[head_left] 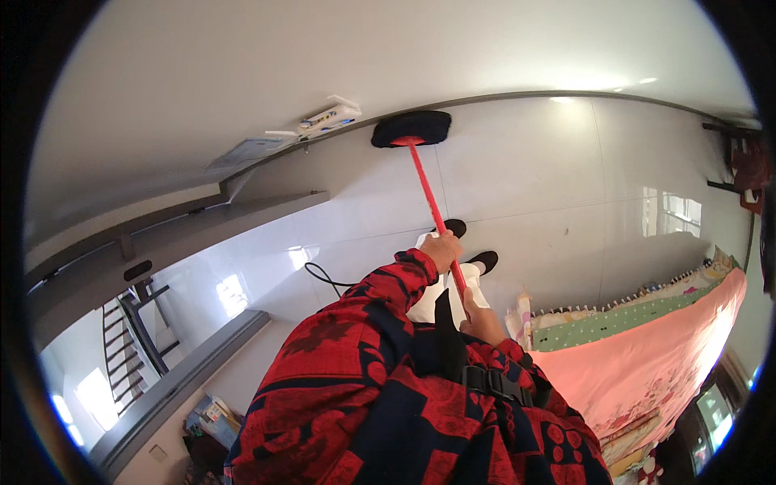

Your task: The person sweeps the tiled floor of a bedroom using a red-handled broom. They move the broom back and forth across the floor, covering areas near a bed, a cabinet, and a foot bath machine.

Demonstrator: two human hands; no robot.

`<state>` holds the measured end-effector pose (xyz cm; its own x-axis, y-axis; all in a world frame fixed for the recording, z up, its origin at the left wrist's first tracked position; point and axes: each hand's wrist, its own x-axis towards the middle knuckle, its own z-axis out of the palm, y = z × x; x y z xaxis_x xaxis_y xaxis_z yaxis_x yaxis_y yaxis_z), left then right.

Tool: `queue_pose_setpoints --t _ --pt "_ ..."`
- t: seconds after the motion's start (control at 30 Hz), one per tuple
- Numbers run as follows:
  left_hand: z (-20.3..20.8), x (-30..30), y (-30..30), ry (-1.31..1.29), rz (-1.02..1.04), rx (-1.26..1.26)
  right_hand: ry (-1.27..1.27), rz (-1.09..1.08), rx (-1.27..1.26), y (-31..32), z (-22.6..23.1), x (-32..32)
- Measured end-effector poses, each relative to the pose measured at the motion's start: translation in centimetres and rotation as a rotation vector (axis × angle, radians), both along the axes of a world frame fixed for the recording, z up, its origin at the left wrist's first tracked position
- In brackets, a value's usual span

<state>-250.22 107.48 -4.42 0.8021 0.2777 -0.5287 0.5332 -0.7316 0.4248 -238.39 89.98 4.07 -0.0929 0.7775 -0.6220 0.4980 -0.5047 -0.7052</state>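
Both of my hands are closed around the red handle of a broom (428, 190) with a wide, dark head (411, 129). My left hand (440, 249) grips the handle farther down, toward the head. Nearer my body, my right hand (482, 322) holds its upper end. The head rests on the pale floor close to the foot of the far wall, and the handle slants from there back toward me. A black strap hangs in front of my red and dark patterned sleeves, partly hiding the right wrist.
A bed with a pink cover (647, 356) stands at the right. My dark shoes (483, 262) are on the glossy tiles (533, 178). A white power strip (330, 119) is on the wall left of the broom head. Beyond a doorway at left is a railing (121, 356).
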Motion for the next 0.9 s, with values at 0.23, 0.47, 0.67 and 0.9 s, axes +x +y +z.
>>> queue_pose_setpoints --t 0.23,0.47,0.67,0.9 --pt "0.0 -5.0 2.2 0.075 0.177 0.098 0.026 0.162 0.058 4.9 -0.7 -1.3" --pt "0.1 -4.9 2.2 0.056 0.366 0.017 -0.046 0.396 0.027 8.3 0.5 1.1" --pt "-0.5 -5.2 2.8 -0.011 0.486 0.086 -0.153 0.547 0.156 12.5 1.0 3.5" --pt "-3.1 -1.7 5.5 0.034 0.595 0.086 -0.186 0.407 0.118 17.2 0.8 6.5"
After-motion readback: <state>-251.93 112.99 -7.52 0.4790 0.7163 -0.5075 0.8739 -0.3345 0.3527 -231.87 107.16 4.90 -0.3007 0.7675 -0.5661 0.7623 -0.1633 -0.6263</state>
